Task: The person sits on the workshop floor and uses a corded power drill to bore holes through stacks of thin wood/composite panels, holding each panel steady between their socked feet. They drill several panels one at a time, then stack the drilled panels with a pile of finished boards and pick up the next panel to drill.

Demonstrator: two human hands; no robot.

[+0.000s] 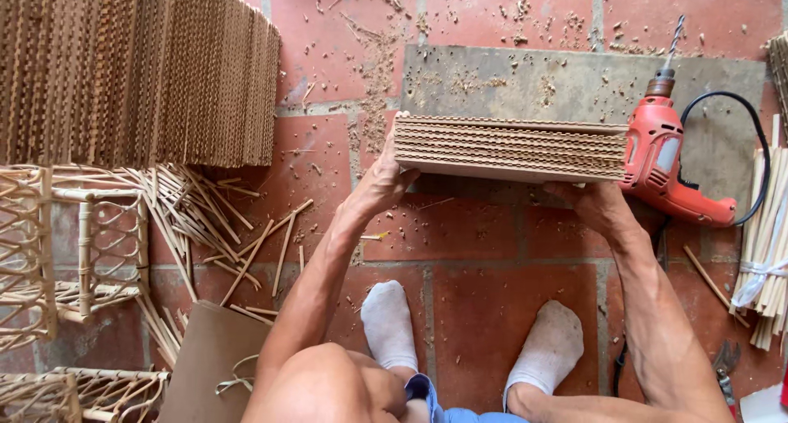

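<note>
A stack of thin notched wooden strips (pixel 509 147) stands on edge over a grey board (pixel 574 82) on the red tile floor. My left hand (pixel 379 181) grips its left end. My right hand (pixel 595 203) holds it from below near the right end, fingers partly hidden under the stack. Both arms reach forward from my knees; my feet in white socks (pixel 546 345) rest on the tiles below.
A red electric drill (pixel 669 162) with a black cord lies right of the stack. A large stack of the same strips (pixel 131 70) fills the top left. Rattan frames (pixel 74 251), loose sticks (pixel 254 251), a stick bundle (pixel 767 242), pliers (pixel 724 365) and sawdust lie around.
</note>
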